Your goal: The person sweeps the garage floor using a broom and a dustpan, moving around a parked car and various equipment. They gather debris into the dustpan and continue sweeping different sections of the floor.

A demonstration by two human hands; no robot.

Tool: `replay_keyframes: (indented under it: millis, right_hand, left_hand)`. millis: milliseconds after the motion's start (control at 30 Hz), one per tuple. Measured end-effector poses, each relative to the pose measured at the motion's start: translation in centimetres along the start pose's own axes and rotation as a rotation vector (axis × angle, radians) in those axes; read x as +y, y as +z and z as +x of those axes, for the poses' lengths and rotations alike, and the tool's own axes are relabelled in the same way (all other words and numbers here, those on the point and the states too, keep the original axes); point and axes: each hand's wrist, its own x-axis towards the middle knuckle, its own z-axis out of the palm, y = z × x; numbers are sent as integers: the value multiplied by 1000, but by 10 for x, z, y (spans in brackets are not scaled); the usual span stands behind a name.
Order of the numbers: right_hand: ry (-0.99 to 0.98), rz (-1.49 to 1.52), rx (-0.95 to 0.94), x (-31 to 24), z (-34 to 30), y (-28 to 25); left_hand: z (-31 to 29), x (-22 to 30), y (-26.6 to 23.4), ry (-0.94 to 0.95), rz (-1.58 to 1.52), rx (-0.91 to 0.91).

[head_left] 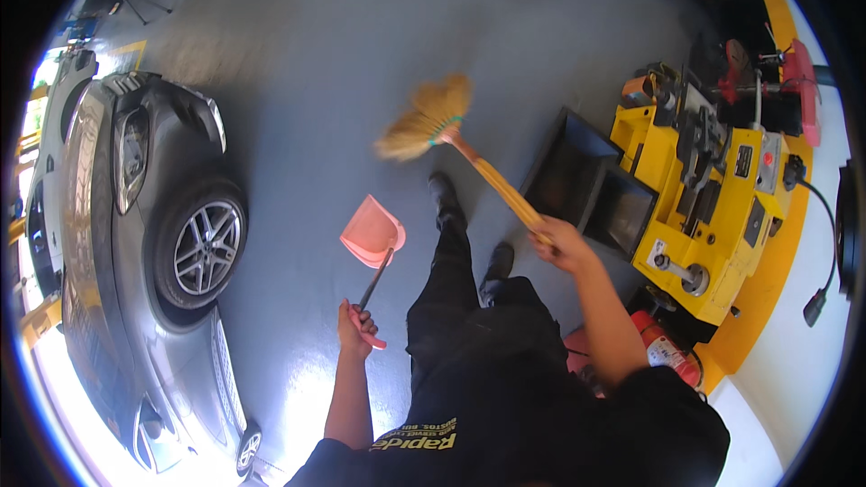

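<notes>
Bright, very bright, and pouring in from the left beyond the grey car (117, 271), bleaching to white behind it! Glaring off the floor (305, 410) toward its near left corner, fading to softer, dimmer grey toward the far edge. Smeared at the broom bristles (426, 119), crisper on the wheel (207, 250). Bowing hard round the rim, fringed blue-violet at left, dropping to black in the corners.

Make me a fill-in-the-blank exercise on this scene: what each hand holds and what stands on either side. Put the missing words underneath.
1. The person's right hand grips a yellow-handled straw ____.
2. The person's left hand grips the handle of a pink plastic ____.
3. The shiny grey car stands to the person's ____.
4. The bulky yellow metal machine stands to the person's ____.

Missing words: broom; dustpan; left; right.
</notes>
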Motion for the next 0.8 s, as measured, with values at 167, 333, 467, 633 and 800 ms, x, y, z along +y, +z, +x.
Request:
replay_keyframes:
  millis: [167,333,467,633,800]
  right_hand:
    - [87,-400,357,-86,-110,3]
    - [33,-950,552,-120,27,37]
    - [2,-652,367,-153,172,64]
    - [-77,-609,154,-201,264,130]
    - [-116,-568,121,-262,244,133]
  left_hand:
    - [40,61,53,-14,-28,-68]
    - [30,101,67,-31,78,-33]
    - [25,118,86,-30,53,-78]
    - [23,142,127,-25,192,13]
    - [24,165,178,-2,222,-3]
